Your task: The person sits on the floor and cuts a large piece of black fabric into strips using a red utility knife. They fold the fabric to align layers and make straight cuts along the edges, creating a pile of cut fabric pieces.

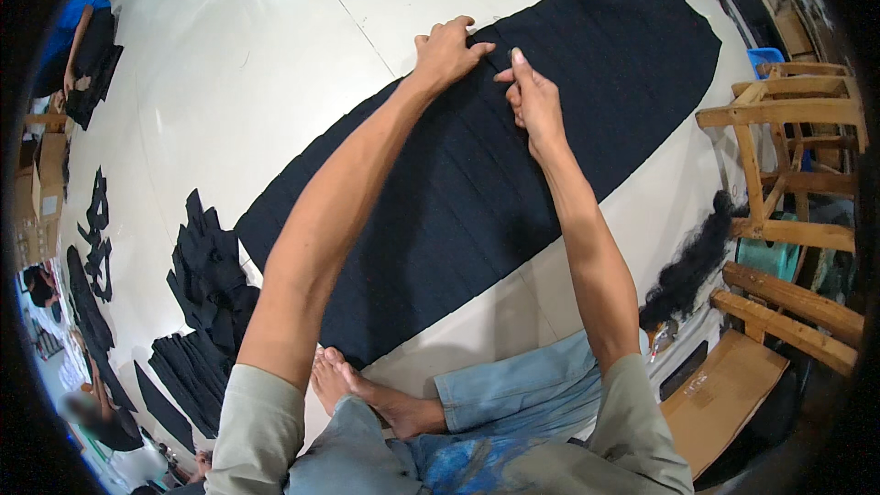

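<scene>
A long, dark piece of fabric with parallel lines across it lies diagonally on the pale tiled floor beneath both arms. At its upper edge, my left hand rests with fingers bent but apart, thumb out to the right. Just right of it, my right hand is over the fabric, its fingers curled and thumb raised; what it holds, if anything, I cannot make out. My bare feet and jeans are at the fabric's lower edge.
Dark fabric piles and scraps lie left. Other people work at the left rim. Wooden frames, a cardboard sheet, a blue bin and a dark fluffy heap line the right side.
</scene>
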`<state>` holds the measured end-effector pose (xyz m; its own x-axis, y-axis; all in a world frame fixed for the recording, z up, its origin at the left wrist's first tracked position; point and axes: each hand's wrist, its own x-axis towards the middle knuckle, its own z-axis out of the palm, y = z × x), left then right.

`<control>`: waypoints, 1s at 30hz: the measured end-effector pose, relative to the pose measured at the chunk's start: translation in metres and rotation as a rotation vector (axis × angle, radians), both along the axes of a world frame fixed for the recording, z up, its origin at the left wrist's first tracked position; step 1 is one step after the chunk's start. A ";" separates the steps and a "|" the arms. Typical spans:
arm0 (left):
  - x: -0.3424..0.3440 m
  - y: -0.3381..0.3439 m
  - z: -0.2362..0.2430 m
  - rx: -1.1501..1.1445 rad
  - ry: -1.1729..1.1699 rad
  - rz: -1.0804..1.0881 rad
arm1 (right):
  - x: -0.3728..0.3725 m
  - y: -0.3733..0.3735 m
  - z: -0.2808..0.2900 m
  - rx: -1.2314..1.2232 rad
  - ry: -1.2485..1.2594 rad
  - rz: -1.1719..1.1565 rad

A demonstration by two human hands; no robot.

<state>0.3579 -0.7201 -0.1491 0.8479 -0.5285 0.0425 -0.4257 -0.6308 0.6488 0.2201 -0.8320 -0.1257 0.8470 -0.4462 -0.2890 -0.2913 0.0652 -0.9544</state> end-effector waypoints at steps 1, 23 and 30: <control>0.002 -0.010 0.001 0.021 0.019 0.036 | 0.011 -0.007 -0.002 -0.057 0.003 -0.030; 0.008 -0.022 -0.027 -0.316 0.087 0.171 | 0.087 -0.060 -0.018 -0.016 0.195 0.298; 0.009 -0.021 -0.025 -0.298 0.106 0.159 | 0.088 -0.062 -0.018 0.030 0.181 0.300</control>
